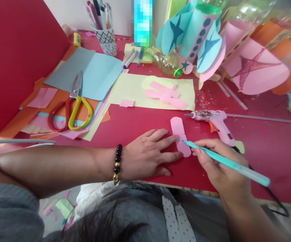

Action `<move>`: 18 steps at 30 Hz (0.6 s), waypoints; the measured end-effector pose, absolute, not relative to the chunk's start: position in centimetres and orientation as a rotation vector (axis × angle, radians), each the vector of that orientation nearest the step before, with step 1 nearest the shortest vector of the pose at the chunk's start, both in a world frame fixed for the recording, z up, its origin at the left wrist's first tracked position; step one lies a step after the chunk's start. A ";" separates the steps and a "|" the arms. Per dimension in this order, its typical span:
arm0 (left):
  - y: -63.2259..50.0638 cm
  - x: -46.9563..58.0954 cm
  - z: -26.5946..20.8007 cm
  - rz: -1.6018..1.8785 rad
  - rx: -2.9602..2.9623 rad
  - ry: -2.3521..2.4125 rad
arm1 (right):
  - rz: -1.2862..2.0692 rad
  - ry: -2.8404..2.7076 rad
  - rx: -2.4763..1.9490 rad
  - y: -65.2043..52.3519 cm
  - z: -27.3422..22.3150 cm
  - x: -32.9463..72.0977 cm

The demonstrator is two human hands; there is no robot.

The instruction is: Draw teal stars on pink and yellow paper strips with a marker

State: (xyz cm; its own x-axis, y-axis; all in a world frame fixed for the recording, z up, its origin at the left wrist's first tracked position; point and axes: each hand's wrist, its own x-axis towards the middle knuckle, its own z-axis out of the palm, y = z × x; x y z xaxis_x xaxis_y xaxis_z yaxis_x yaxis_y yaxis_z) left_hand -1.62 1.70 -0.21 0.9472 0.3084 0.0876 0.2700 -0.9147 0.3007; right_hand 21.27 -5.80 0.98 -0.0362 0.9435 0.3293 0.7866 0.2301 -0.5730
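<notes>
A pink paper strip with rounded ends [177, 127] lies on the red tabletop in front of me. My left hand [152, 153] rests flat with fingers spread, two fingertips pressing the strip's left edge. In my right hand [221, 164] is a turquoise felt-tip pen [226, 161], gripped near its tip. The pen's point meets the lower half of the strip, close to its middle. Just behind my right hand, a pink glue gun [213, 122] lies on its side with a glue stick [261, 118] in its back end.
Red-and-yellow-handled scissors [72, 111] lie on paper sheets at left. Pink cut-outs [167, 94] sit on a cream sheet [127, 87]. A pen cup [107, 42], a clear bottle [164, 60] and paper-covered bottle rockets [193, 37] stand or lie behind. A black cord [274, 196] trails at right.
</notes>
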 end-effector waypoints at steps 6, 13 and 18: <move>1.7 -1.6 -0.2 0.201 2.817 0.430 | 0.312 -1.870 -1.583 -5.6 0.8 21.2; 1.7 -1.6 -0.1 0.167 2.818 0.420 | 0.403 -1.841 -1.585 -6.0 1.2 21.1; 1.7 -1.7 -0.1 0.188 2.820 0.423 | 0.446 -1.833 -1.572 -6.2 1.6 20.8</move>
